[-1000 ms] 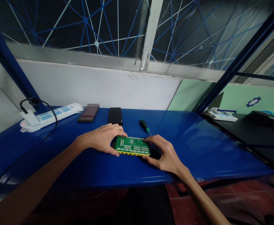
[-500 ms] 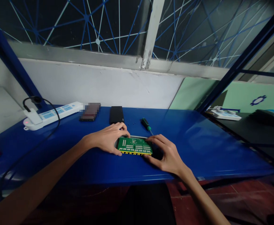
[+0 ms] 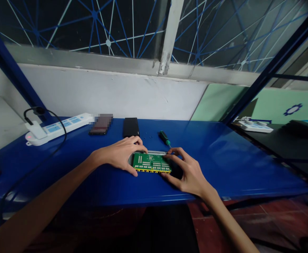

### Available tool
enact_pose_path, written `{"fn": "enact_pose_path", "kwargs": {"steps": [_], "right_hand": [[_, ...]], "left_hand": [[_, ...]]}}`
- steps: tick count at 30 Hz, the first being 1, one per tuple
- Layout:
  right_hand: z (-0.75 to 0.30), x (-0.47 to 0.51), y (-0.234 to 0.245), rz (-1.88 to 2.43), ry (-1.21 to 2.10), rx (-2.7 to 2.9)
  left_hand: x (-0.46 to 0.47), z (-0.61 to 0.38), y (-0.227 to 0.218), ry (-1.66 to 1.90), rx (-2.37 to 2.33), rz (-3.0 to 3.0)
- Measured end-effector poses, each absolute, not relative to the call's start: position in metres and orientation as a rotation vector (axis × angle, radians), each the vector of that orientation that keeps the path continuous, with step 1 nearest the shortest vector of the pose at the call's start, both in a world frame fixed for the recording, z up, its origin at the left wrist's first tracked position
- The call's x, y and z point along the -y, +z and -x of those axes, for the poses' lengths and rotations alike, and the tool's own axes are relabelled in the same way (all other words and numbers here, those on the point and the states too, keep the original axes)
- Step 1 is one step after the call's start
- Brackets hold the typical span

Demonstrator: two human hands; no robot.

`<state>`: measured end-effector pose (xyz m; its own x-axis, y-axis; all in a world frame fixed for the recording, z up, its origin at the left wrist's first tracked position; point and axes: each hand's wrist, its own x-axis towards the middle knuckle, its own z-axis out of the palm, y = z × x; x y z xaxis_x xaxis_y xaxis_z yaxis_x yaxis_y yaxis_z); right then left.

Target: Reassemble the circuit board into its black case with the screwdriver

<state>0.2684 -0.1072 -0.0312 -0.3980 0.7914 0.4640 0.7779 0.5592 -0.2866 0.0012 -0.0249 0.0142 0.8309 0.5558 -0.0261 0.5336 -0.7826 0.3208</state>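
A green circuit board [image 3: 151,162] with a yellow strip along its near edge lies between my hands, over a grey metal-edged case that shows behind it. My left hand [image 3: 124,154] grips the left end, thumb at the near corner and fingers at the far edge. At the right end, my right hand [image 3: 185,168] pinches the board between its thumb, at the near edge, and its fingers, near the far corner. Just behind the right fingers lies a screwdriver [image 3: 164,137] with a green and black handle. Several tiny dark screws [image 3: 151,137] are scattered beside it.
The blue table [image 3: 222,151] carries a black box-like object [image 3: 131,127], a phone-like slab [image 3: 101,125] and a white power strip [image 3: 61,127] with a black cable [image 3: 51,153]. On the right, a dark surface holds a white item [image 3: 256,126]. A wall and window stand behind.
The camera view has shifted slightly. My right index finger has lifted a little near the far edge; both hands stay at the ends of the circuit board.
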Motion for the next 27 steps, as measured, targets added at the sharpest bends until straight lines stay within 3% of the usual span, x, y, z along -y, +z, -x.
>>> {"fn": "enact_pose_path", "kwargs": {"steps": [11,19,27], "right_hand": [[-0.279,0.064,-0.016,1.451,-0.162,1.825],[-0.270,-0.016,-0.003,1.868,-0.013,1.991],[-0.267,-0.023,-0.025,1.988,-0.029,2.082]], "left_hand": [[0.036,-0.020,-0.001,0.394,-0.706,-2.724],[0.046,-0.039,-0.026,0.584,-0.777,-2.825],[0.046,-0.039,-0.027,0.618,-0.753,-2.848]]}}
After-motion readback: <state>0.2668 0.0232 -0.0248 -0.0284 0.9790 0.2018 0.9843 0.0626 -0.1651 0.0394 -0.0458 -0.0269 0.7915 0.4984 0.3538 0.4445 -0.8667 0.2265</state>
